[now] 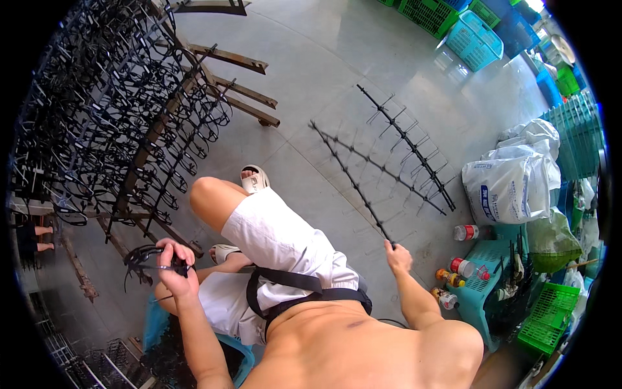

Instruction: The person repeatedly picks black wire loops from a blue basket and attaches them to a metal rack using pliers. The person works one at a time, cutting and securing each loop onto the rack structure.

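Black looped parts hang bunched in the left hand, which is raised above the knee with its fingers curled around them; some loops stick out past the fingertips. The right hand is out to the other side, closed in a fist around the near end of a black rod with thin side prongs. That rod slants away over the grey floor, its far tip close to the end of a second pronged rod; from where I stand, I can't tell whether they touch. Just beyond lies another pronged rod. To the person's left, a rack with rusty bars is crowded with similar dark loops. On the right, a bulging white sack sits near a teal plastic stool, with a few bottles beside it.
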`<state>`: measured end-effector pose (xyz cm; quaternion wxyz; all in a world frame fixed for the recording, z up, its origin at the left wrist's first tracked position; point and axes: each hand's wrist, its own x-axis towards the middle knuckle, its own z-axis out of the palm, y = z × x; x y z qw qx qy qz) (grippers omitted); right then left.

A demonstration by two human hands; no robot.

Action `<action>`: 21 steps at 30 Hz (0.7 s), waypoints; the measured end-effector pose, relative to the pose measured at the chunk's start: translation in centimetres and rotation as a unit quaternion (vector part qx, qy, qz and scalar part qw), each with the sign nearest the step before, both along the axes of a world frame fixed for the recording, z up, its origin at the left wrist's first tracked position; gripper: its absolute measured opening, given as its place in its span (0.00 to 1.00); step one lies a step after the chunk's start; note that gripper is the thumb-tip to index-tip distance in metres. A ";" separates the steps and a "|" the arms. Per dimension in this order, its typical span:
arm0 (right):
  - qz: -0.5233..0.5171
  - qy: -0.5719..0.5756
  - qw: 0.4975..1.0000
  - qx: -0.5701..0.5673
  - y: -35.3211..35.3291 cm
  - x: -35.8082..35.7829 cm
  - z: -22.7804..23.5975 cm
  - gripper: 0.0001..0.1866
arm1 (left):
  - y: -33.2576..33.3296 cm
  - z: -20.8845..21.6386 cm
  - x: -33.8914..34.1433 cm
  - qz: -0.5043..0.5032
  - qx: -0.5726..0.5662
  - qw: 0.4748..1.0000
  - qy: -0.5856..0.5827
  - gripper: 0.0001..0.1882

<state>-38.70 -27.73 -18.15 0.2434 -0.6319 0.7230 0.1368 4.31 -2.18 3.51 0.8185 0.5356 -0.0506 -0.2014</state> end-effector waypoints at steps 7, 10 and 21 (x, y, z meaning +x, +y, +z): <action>-0.022 -0.029 0.998 0.060 -1.5 1.8 -4.3 0.30 | 0.5 -0.5 -0.5 -0.026 -0.011 1.000 0.007 0.06; -0.034 -0.038 0.998 0.025 -2.2 6.2 -6.2 0.31 | -1.2 -0.1 -0.4 -0.021 -0.033 0.998 0.056 0.06; -0.130 -0.215 0.968 -0.001 -1.8 7.3 -4.6 0.38 | -0.7 0.5 -2.9 -0.075 0.024 0.997 0.005 0.06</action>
